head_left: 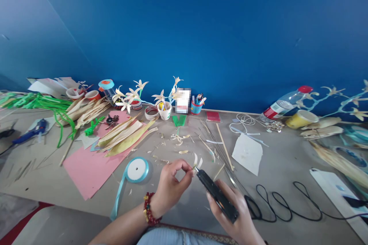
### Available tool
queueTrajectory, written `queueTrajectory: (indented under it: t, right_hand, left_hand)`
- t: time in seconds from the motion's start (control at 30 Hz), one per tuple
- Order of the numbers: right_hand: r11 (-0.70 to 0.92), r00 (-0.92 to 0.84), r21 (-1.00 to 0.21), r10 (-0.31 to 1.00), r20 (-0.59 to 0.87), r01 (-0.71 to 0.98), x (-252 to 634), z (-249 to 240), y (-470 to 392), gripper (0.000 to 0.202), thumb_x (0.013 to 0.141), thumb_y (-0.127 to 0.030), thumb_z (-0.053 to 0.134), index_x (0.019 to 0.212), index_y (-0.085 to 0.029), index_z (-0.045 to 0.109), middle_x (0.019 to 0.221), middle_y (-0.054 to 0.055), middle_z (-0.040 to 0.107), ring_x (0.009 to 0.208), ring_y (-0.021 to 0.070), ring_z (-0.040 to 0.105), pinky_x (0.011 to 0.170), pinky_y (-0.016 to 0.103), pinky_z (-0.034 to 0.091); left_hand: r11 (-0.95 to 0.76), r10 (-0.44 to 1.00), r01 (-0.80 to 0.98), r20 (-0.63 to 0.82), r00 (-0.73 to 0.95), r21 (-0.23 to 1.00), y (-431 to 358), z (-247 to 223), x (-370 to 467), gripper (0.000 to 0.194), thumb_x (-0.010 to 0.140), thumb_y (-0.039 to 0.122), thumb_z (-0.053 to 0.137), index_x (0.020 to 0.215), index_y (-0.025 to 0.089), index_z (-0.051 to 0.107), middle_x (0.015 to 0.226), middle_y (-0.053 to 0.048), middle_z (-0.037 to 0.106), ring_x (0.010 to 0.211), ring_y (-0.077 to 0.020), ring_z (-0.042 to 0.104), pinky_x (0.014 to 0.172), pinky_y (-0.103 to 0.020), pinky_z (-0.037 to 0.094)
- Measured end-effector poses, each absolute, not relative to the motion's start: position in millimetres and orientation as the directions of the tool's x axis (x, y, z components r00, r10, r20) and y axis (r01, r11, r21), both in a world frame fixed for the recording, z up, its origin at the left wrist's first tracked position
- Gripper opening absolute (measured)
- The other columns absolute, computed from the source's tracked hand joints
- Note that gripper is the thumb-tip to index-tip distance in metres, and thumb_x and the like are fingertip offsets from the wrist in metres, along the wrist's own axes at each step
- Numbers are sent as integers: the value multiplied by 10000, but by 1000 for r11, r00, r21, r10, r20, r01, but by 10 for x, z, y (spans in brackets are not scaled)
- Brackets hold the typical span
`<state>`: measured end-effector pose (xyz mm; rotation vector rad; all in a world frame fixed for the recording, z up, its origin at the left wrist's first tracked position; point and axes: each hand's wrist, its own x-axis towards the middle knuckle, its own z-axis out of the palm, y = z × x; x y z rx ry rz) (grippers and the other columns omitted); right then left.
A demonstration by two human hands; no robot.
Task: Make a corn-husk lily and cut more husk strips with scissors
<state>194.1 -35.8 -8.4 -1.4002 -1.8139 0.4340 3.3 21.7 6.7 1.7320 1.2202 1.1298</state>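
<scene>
My left hand [172, 185] pinches a small corn-husk flower [196, 159] by its base, between thumb and fingertips. Its pale, narrow petals stand up from the pinch. My right hand [237, 212] is wrapped round a black hot glue gun [215, 191]. The gun's metal nozzle meets the flower's base; whether any glue is coming out is too small to see. Small husk scraps [183, 152] lie on the table just beyond my hands. A roll of light blue ribbon [137, 169] lies to the left of my left hand, its loose end trailing toward the front edge.
Pink paper [89, 168] and dried husks [128, 138] cover the left side, near a blue glue gun [31, 132]. Finished flowers stand in a white cup [164, 111] at the back. A black cord [283, 212], a bottle [283, 105] and a power strip [336, 191] are right.
</scene>
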Motion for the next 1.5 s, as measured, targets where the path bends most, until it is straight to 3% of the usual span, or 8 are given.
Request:
queueTrajectory:
  t: [0.6,0.73,0.87,0.97,1.03,1.17,1.4,1.5]
  right_hand:
    - [344,-115,-720,930,349,603,1978,-113,-384,97,853,-285,613,774,-235,590,595,0,607,504,173,593,507,252,494]
    - [250,-123,-886,968,219,391,1939,-71,-424,121,873,-286,609,770,-225,588,644,11,639,495,154,591,485,243,481]
    - [117,35,-975,991,126,188,2102,-54,-363,190,907,-389,579,826,-216,583,742,42,689,412,125,539,434,254,462]
    - [21,250,-844,951,183,537,2492,-141,-247,258,860,-480,595,879,-223,597,645,34,662,446,177,574,456,281,462]
    - [-186,367,-563,902,226,805,2811,-252,-199,305,819,-549,575,835,-244,583,583,25,630,472,224,600,426,287,406]
    - [-282,320,-193,924,207,940,3313,-534,-234,296,846,-471,441,961,-231,571,856,90,705,617,269,680,457,315,426]
    - [-102,115,-77,973,202,992,3511,-547,-302,351,822,-394,498,1068,-172,616,1025,142,694,863,355,687,733,454,524]
    - [-43,114,-231,947,302,972,3221,-275,-249,323,835,-411,547,1044,-195,662,1055,134,693,869,342,670,784,468,508]
  left_hand:
    - [-284,956,321,244,160,903,237,40,18,131,825,136,610,702,182,596,716,-6,707,688,-142,645,693,-233,460]
    - [-193,976,274,154,157,942,284,-2,17,126,829,152,598,705,177,598,691,-13,693,666,-149,639,661,-235,466]
    - [-149,979,221,113,170,964,300,-48,0,154,848,194,599,696,168,608,672,-24,682,657,-155,631,652,-242,470]
    - [-137,979,206,102,175,969,287,-67,-30,165,873,222,591,721,164,619,679,-30,678,661,-156,627,642,-240,468]
    - [-119,980,183,86,182,976,275,-76,-45,165,891,236,575,750,163,624,705,-36,683,673,-159,636,638,-239,476]
    - [-106,977,120,81,200,987,256,-69,-45,160,896,250,576,772,161,626,738,-46,685,698,-168,652,653,-246,492]
    - [-63,978,35,54,201,997,234,-47,-21,159,886,233,594,751,158,634,736,-50,681,710,-170,647,676,-254,493]
    - [2,977,-56,10,211,998,227,-42,-12,166,877,255,617,747,153,635,728,-54,680,695,-167,636,652,-251,486]
